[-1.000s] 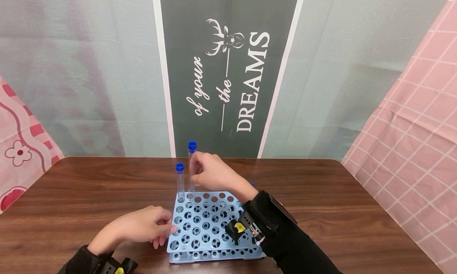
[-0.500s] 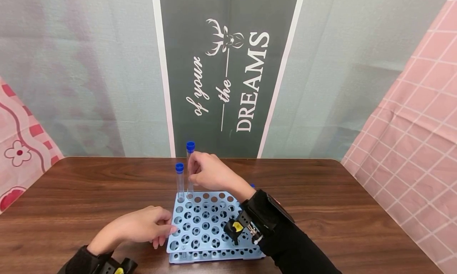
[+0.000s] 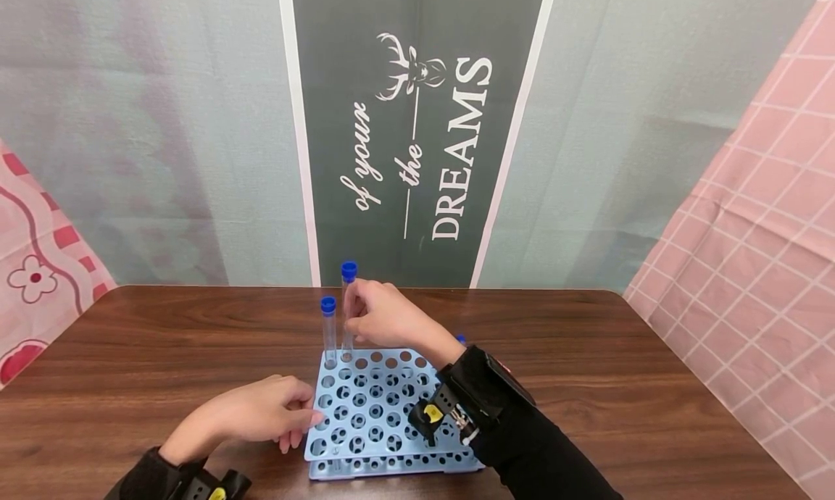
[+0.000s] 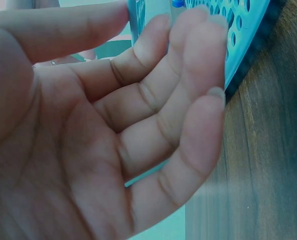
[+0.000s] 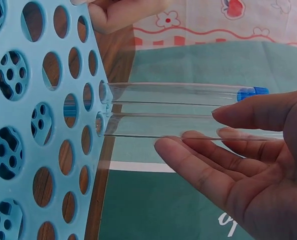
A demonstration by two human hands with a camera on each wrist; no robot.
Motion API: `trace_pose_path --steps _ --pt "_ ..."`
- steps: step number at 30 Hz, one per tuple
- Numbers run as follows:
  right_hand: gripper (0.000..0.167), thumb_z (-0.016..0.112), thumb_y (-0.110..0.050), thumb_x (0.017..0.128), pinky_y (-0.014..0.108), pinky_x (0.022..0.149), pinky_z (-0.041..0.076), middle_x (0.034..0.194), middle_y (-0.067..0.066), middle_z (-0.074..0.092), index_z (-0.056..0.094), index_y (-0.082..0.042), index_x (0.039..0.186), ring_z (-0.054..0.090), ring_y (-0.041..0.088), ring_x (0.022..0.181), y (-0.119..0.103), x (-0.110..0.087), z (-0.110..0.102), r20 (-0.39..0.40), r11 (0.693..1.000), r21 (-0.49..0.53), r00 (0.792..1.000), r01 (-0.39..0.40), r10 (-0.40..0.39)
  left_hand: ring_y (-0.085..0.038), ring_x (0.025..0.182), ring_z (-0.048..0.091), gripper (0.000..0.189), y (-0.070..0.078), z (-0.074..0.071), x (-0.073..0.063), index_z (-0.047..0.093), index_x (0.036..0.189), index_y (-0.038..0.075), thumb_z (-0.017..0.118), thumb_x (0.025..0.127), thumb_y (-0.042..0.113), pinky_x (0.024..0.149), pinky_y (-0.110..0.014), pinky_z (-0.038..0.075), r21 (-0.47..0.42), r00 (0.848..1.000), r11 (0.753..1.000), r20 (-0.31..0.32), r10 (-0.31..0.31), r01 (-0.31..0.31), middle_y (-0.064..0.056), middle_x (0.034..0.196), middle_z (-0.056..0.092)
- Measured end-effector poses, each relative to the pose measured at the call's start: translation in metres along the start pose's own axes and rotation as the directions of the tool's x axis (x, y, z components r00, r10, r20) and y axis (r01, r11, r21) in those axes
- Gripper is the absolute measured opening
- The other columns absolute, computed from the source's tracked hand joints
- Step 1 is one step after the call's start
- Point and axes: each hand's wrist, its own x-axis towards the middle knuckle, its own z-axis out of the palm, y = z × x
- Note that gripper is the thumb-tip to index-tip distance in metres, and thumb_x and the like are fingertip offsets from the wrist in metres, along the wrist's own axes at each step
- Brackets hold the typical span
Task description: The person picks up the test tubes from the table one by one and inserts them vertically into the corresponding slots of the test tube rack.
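Note:
A light blue test tube rack [image 3: 376,411] with rows of round holes stands on the table. At its left edge, my left hand [image 3: 264,411] holds the top plate, thumb on top and fingers [image 4: 201,55] bent beneath. My right hand [image 3: 385,315] pinches a clear test tube with a blue cap [image 3: 349,270] between thumb and fingers. That tube [image 5: 148,125] is upright, its lower end at a back-row hole, second from the left. Just left of it, another blue-capped test tube [image 3: 329,333] stands in the back-left corner hole.
Another blue cap [image 3: 461,339] shows behind my right wrist, the rest of it hidden. The brown wooden table [image 3: 196,333] ends at a printed cloth backdrop [image 3: 417,159]. My right sleeve [image 3: 528,442] crosses the rack's right side.
The held test tube has shifted slightly left to the hole, then sunk a little, my right hand moving with it. My left hand and the rack have stayed in place.

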Motion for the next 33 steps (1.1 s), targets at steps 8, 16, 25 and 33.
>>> trace_pose_path --steps 8,16,25,33 --pt "0.008 0.057 0.000 0.086 0.022 0.058 0.048 0.074 0.002 0.058 0.053 -0.006 0.086 0.057 0.014 0.062 -0.0004 0.0005 0.0017 0.007 1.000 -0.014 1.000 -0.023 0.023 -0.010 0.047 0.053 0.027 0.0000 -0.0002 0.0002 0.054 0.066 0.008 0.056 0.091 0.021 0.044 -0.021 0.040 0.006 1.000 1.000 -0.001 0.001 -0.001 0.005 0.056 0.053" --pt "0.007 0.058 -0.002 0.086 0.021 0.057 0.047 0.072 0.003 0.056 0.053 -0.007 0.086 0.056 0.013 0.061 0.0012 0.0014 0.0033 0.022 0.999 -0.037 0.999 -0.031 0.032 -0.010 0.047 0.053 0.027 -0.0003 -0.0008 0.0004 0.055 0.067 0.008 0.056 0.091 0.020 0.044 -0.021 0.039 -0.001 1.000 1.000 0.009 0.006 -0.006 0.005 0.056 0.053" --pt "0.009 0.059 -0.001 0.085 0.021 0.058 0.046 0.073 0.002 0.056 0.053 -0.007 0.084 0.056 0.012 0.062 0.0020 0.0026 0.0049 0.025 0.998 -0.051 0.999 -0.041 0.043 -0.011 0.047 0.053 0.027 0.0002 -0.0007 0.0003 0.055 0.067 0.009 0.056 0.091 0.021 0.044 -0.021 0.039 -0.003 1.000 1.000 0.009 -0.001 0.001 0.005 0.056 0.053" --pt "0.010 0.060 -0.002 0.085 0.021 0.058 0.045 0.071 0.001 0.056 0.052 -0.008 0.084 0.056 0.011 0.061 0.0029 0.0033 0.0083 0.026 0.996 -0.062 0.998 -0.062 0.064 -0.010 0.048 0.053 0.028 0.0005 -0.0010 0.0005 0.055 0.067 0.009 0.055 0.091 0.021 0.044 -0.021 0.039 0.001 1.000 1.000 0.010 -0.003 0.003 0.005 0.056 0.053"
